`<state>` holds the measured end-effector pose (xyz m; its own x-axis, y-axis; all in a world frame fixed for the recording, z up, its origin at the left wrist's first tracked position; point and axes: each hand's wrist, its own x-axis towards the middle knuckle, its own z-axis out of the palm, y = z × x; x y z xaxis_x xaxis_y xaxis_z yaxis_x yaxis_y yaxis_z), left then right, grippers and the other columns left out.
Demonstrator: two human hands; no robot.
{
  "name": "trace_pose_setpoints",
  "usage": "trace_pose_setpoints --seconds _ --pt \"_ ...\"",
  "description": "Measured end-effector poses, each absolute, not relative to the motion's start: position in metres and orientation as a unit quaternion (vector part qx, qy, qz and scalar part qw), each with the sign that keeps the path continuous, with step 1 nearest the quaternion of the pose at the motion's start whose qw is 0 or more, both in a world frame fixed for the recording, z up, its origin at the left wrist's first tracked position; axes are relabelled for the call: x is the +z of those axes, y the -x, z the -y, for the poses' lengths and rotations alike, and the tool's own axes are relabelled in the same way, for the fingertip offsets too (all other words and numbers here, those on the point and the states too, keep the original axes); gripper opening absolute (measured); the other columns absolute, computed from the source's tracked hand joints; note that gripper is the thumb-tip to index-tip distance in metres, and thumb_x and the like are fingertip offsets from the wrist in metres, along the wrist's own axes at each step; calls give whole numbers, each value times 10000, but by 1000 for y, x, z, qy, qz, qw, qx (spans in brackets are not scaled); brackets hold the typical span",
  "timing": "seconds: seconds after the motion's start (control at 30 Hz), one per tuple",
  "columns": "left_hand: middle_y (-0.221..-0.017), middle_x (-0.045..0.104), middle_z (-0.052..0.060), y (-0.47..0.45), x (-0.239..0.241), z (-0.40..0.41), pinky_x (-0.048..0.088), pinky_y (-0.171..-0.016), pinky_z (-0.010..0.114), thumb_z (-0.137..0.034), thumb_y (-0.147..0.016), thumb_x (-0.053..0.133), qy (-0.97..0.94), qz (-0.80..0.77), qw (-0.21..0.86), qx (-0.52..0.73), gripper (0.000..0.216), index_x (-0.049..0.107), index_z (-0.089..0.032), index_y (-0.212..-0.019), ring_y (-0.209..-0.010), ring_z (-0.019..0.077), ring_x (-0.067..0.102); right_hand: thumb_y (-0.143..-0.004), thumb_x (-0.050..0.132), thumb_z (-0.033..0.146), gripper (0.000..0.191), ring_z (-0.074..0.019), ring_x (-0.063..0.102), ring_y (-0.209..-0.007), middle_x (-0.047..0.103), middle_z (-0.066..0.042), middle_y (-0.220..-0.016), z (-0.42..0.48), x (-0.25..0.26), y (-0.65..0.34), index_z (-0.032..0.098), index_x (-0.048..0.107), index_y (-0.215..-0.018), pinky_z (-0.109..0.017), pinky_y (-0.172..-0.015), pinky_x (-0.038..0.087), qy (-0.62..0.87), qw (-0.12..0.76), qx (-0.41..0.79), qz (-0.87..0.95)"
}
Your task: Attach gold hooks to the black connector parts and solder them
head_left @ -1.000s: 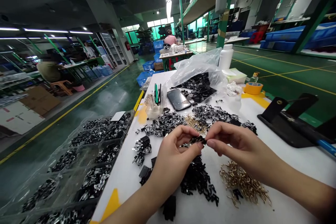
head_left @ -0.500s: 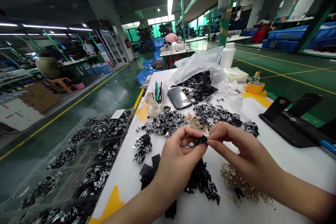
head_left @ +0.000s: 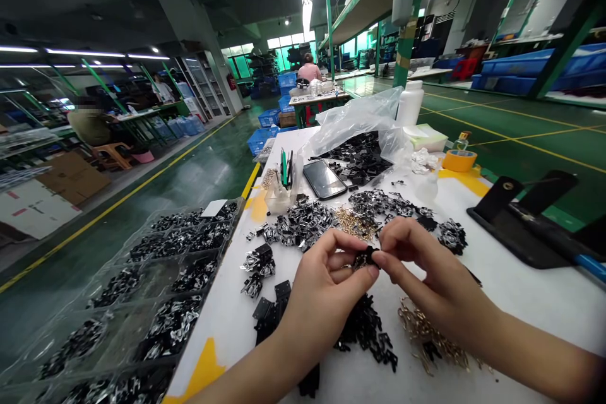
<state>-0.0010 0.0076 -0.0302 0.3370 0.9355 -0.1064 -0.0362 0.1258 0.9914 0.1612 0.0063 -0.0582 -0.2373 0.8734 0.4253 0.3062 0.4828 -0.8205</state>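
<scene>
The left hand (head_left: 326,284) and right hand (head_left: 438,271) meet above a white work table (head_left: 222,322), each thumb and forefinger pressed together in a pinch on a small black metal part (head_left: 365,259). The part sits between the two sets of fingertips, and the fingers hide its exact shape. Below the hands lies a loose heap of matte black stamped clips (head_left: 362,331), with a tangle of thin brass-coloured wire hooks (head_left: 426,338) just to its right. Beyond the fingers, shiny silver-and-black clips (head_left: 300,225) spread across the white surface, with a smaller patch of brass-coloured hooks (head_left: 355,224) nestled among them. To the left, a clear plastic compartment tray (head_left: 142,284) holds more silver-and-black pieces in its cells, and a small white paper label (head_left: 214,207) lies at its far corner. Farther up the table are a smartphone (head_left: 323,179) with a glossy dark screen, a crinkled clear plastic bag (head_left: 360,117) with black parts spilling from it, a white plastic bottle (head_left: 409,104), a roll of yellow tape (head_left: 458,160), and a clear cup (head_left: 279,199) of green-handled tools.
</scene>
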Motion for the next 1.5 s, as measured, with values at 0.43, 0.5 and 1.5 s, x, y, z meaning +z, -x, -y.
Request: trace_pose_setpoints --seconds 0.43,0.5,1.5 --pt "-895 655 -1 1 -26 -8 451 -806 246 -182 -795 652 -559 -437 586 392 125 559 -205 -875 -980 168 581 -947 383 305 125 -119 451 -612 443 35 -692 -6 -46 -162 231 421 -853 -263 -554 378 444 385 388 710" --pt "-919 659 -5 1 -26 -8 445 -838 246 -194 -801 653 -562 -432 586 392 122 570 -212 -888 -1015 169 570 -949 372 308 133 -124 442 -608 431 38 -674 -6 -47 -162 231 409 -847 -268 -555 371 447 387 389 706" --pt "-1016 633 13 3 -27 -4 525 -817 220 -197 -867 578 -642 -420 495 408 132 601 -234 -992 -991 161 613 -900 429 193 63 -125 459 -662 455 28 -742 -6 -41 -164 234 435 -853 -253 -573 368 422 389 413 707"
